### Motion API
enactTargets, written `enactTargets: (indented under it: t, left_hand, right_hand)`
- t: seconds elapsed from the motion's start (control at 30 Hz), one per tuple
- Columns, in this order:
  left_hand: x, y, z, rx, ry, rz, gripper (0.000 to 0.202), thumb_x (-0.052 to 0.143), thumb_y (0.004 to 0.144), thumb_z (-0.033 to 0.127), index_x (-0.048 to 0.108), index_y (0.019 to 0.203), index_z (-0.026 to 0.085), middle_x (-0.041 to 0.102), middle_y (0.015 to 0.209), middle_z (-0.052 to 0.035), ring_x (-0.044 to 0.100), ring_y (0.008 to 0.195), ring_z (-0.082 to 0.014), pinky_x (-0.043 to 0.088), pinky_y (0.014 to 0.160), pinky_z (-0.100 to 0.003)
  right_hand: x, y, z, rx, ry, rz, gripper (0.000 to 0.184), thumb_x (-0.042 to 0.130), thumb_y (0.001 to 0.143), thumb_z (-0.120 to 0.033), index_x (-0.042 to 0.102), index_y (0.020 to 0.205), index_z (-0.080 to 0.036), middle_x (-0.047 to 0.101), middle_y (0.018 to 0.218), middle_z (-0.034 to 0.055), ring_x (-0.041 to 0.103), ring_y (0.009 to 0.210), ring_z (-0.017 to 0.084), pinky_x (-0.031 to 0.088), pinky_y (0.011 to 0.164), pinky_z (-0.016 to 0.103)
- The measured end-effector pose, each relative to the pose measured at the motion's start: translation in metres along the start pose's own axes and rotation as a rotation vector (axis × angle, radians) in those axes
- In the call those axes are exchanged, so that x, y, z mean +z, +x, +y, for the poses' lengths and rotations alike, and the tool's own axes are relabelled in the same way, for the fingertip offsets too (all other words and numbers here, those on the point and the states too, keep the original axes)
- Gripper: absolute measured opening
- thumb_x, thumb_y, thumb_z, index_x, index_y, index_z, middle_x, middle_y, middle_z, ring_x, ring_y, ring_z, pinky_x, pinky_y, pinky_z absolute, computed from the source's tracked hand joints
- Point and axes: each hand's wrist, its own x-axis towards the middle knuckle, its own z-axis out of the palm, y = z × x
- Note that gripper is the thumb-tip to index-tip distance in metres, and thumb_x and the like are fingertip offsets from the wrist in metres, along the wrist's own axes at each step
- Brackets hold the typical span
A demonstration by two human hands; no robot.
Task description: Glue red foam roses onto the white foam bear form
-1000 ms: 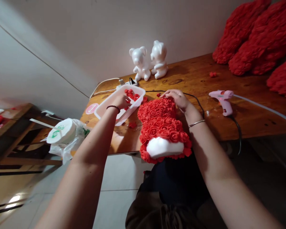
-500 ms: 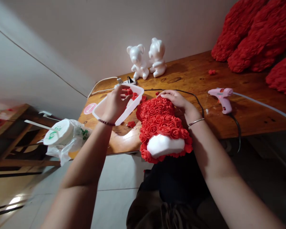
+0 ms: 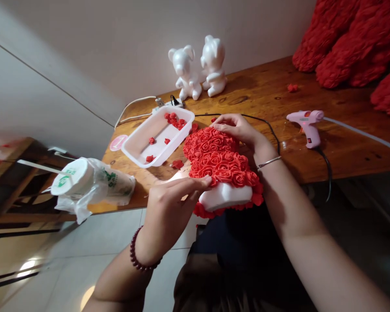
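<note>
Head view: the left hand (image 3: 169, 212), with a dark red beaded bracelet (image 3: 139, 253) at its wrist, reaches its thumb and index finger to the near left edge of a red rose-covered form (image 3: 222, 162) made of layered artificial flowers. Its fingertips touch the roses beside the form's bare, smooth white end (image 3: 227, 196); whether they pinch a separate flower I cannot tell. The right hand (image 3: 242, 130), below a thin silver bangle (image 3: 269, 163) on the wrist, grasps the form's far end, fingers curved over the top. So the form lies between the two hands, its white end overhanging the near edge of a brown wooden table (image 3: 256, 93).

Beyond the left hand stands a translucent white plastic tray (image 3: 178, 143) holding small red roses (image 3: 177, 122); a loose red flower (image 3: 177, 164) lies between that hand and the tray. Left of the left hand is a white lidded cup (image 3: 69, 177) in a clear plastic bag, with a white straw (image 3: 40, 167).

To the right of the right hand rests a pink glue gun (image 3: 309, 123), a pale translucent glue stick (image 3: 364, 134) projecting from its back. Farther off on that side are large red rose-covered shapes (image 3: 354, 47). Past both hands, near the wall, two glossy white bear figures (image 3: 186, 73) sit side by side.
</note>
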Motion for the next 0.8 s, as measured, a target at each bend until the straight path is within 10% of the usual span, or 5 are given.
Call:
enactTargets:
  t: [0.37,0.8]
  left_hand:
    - [0.018,-0.008,0.010,-0.081,0.044,0.066,0.004,0.074,0.090,0.017,0.075,0.090,0.021,0.076,0.079,0.0011,0.070,0.067,-0.0097,0.058,0.063,-0.021]
    - [0.041,-0.024,0.036,-0.102,0.228,0.188,0.050,0.090,0.070,0.047,0.070,0.110,0.024,0.078,0.100,-0.0051,0.072,0.089,-0.0235,0.058,0.085,-0.040]
  right_hand:
    - [0.010,0.010,0.016,-0.060,-0.011,0.089,0.035,0.083,0.065,-0.052,0.066,0.067,-0.021,0.062,0.064,-0.0015,0.050,0.059,0.011,0.040,0.054,0.024]
    - [0.011,0.013,0.018,-0.071,-0.001,0.058,0.044,0.085,0.062,-0.058,0.063,0.068,-0.020,0.058,0.062,-0.0022,0.047,0.058,0.010,0.040,0.056,0.025]
